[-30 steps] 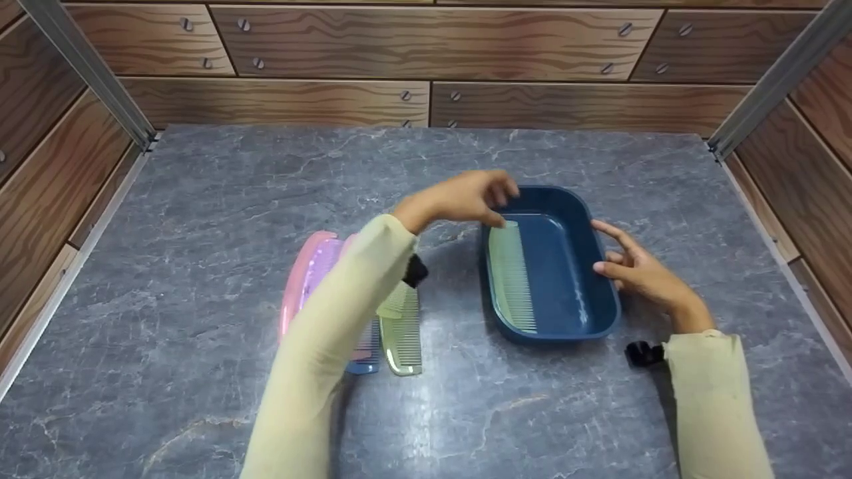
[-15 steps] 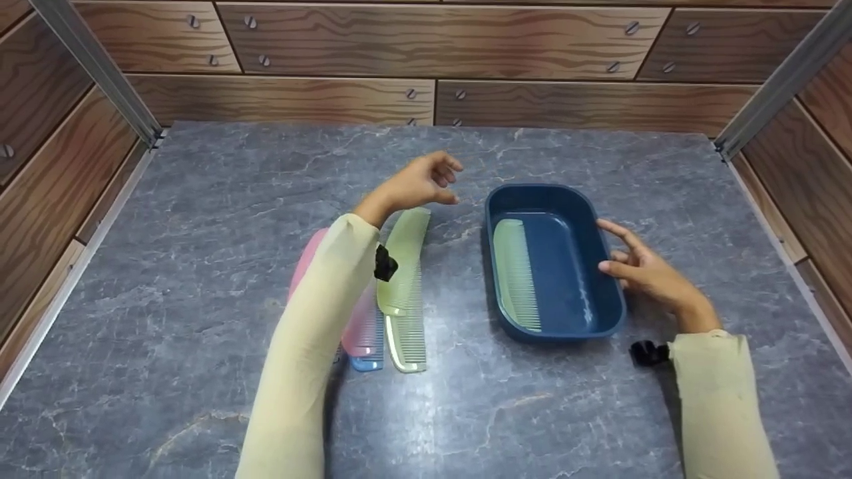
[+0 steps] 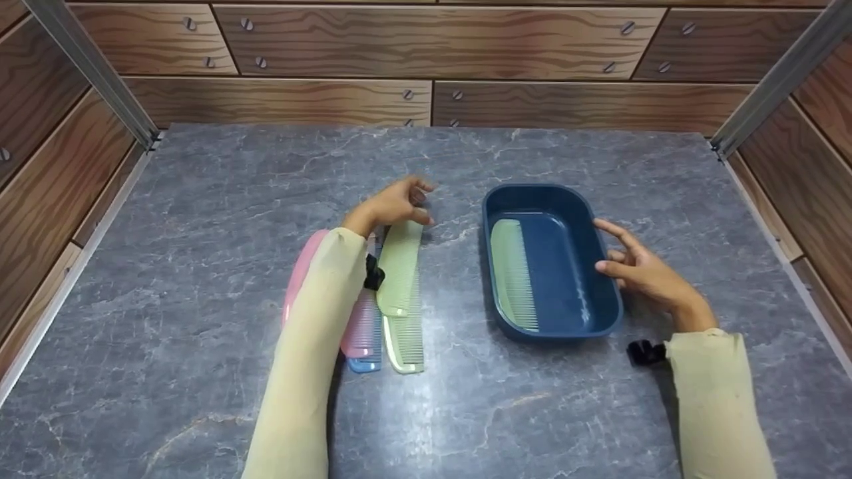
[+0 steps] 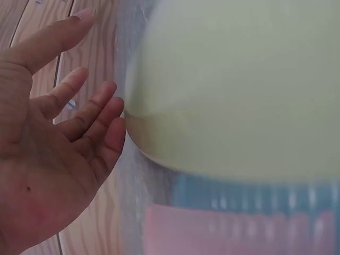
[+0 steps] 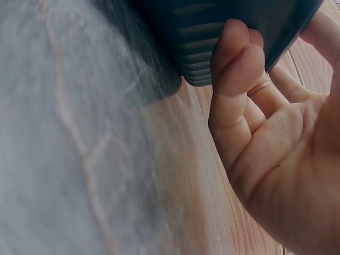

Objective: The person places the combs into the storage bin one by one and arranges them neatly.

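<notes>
Beyond the left edge of the table [image 3: 200,279], left panels [image 3: 40,206] with a wood pattern. Between that edge and the table's middle, an outer pink comb [image 3: 304,269], mostly covered by the pale left sleeve [image 3: 296,359]. Just right of the sleeve, an inner pink comb [image 3: 359,332], lying over a blue comb [image 3: 364,366]. Farther toward the table's far edge, the left hand [image 3: 391,204], with thumb and loosely bent fingers spread apart. Under its wrist, a left black device [image 3: 374,273]. Close by the thumb, an upper green comb [image 3: 401,273], overlapping a lower green comb [image 3: 409,346]; impossible to tell whether touched. In the left wrist view, looms large and blurred just beside the fingertips.

Right of the table's middle, a dark blue basin [image 3: 562,279], upright on the table. Inside, along its left wall, a third green comb [image 3: 511,276], with teeth toward the right. At the outside of the basin's right wall, the right hand [image 3: 642,269], with thumb and forefinger spread, both touching near the rim. Nearer the table's right edge, a right black device [image 3: 645,353] beside the pale right sleeve [image 3: 715,392]. Beyond that edge, right panels [image 3: 799,159].
</notes>
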The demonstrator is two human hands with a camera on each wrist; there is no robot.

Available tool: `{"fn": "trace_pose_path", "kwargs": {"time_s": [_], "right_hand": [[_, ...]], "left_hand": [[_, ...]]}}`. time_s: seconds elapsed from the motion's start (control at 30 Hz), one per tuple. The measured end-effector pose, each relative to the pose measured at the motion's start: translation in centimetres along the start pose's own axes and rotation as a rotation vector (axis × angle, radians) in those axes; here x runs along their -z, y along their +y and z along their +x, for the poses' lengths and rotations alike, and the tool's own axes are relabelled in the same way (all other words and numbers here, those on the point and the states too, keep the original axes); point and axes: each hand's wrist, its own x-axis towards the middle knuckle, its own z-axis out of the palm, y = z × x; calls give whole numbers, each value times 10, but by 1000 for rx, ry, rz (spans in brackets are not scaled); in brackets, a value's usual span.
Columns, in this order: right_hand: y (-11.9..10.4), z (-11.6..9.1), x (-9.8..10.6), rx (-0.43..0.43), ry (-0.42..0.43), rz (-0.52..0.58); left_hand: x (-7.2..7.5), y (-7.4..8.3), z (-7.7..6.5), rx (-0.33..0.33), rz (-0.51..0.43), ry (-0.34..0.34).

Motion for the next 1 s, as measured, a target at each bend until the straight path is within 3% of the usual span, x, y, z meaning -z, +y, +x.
{"fn": "trace_pose_path", "kwargs": {"time_s": [0.23,0.5,1.0], "right_hand": [[0,0,-1,4,29,-8],[0,1,-1,-11,9,40],[0,0,-2,-13,2,49]], "left_hand": [[7,-9,-4,23,-9,52],[14,-15,-10,45,-14,60],[19,-17,-15,179,28,28]]}}
